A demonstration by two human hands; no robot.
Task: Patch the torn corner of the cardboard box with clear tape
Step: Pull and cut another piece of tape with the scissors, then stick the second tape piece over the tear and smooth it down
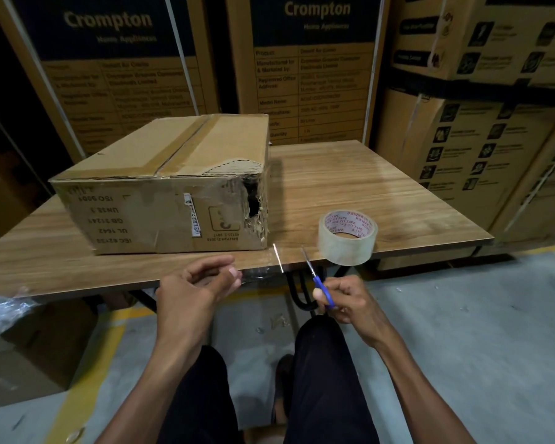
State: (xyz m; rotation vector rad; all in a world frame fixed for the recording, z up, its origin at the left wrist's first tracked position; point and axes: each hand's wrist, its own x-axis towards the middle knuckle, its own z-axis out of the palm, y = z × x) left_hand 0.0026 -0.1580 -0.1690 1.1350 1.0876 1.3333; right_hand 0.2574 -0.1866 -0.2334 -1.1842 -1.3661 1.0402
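Note:
A brown cardboard box [161, 187] lies on the wooden table [366, 184], its near right corner [253, 206] torn open into a dark ragged hole. To the right, at the table's front edge, stands a roll of clear tape [346, 237]. My left hand [199, 280] pinches one end of a clear tape strip [257, 276] that stretches rightward in front of the table edge. My right hand [340, 296] grips blue-handled scissors [305, 270], blades spread open, at the strip's right end.
Tall printed cartons [318, 68] stand behind the table, and more stacked cartons [481, 123] rise on the right. Crumpled clear plastic [0, 309] lies on a low box at the left. My legs are under the table's near edge, over a concrete floor with yellow lines.

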